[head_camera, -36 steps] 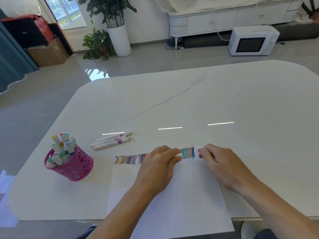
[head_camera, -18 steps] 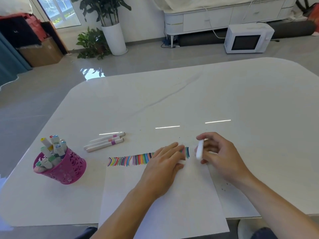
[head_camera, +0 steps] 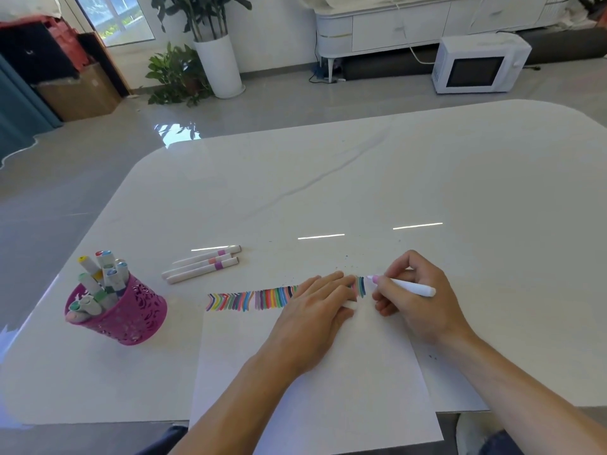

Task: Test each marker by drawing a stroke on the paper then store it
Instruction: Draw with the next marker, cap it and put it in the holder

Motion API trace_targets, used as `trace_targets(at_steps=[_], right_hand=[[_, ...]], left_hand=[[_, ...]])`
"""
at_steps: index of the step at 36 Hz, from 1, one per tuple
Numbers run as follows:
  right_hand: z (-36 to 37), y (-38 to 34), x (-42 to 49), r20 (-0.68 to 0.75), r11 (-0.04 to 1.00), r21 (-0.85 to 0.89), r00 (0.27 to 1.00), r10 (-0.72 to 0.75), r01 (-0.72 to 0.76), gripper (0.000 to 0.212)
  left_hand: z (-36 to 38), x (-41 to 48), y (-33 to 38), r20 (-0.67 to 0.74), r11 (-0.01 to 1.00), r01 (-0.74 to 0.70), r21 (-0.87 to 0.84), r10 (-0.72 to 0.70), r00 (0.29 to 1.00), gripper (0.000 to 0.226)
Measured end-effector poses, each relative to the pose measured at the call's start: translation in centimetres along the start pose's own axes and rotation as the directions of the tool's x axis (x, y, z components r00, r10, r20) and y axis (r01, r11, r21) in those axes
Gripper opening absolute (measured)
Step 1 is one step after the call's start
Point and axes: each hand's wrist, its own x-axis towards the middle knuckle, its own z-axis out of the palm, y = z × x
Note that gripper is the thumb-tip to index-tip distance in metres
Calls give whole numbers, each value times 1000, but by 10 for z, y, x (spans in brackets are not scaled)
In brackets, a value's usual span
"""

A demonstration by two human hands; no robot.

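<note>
Testing marker [head_camera: 405,286]: right hand [head_camera: 415,298] pinching it, tip at stroke row; left hand [head_camera: 315,310] flat, fingers straight, pinning paper [head_camera: 312,389]; next draw stroke

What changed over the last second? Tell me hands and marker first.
The left hand uncurled its pinched fingers and flattened on the paper. The right hand turned the marker from upright into a writing grip, tip now beside the right end of the row of strokes. The three loose markers, the pink cup and the paper stayed put.
</note>
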Motion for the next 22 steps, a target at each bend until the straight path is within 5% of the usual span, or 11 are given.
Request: trace_targets(at_steps=[22], right_hand=[[2,-1,1,11,997,-72,1000,28,-27,27]], left_hand=[[3,1,1,-53,998,-17,67,20,998,15]])
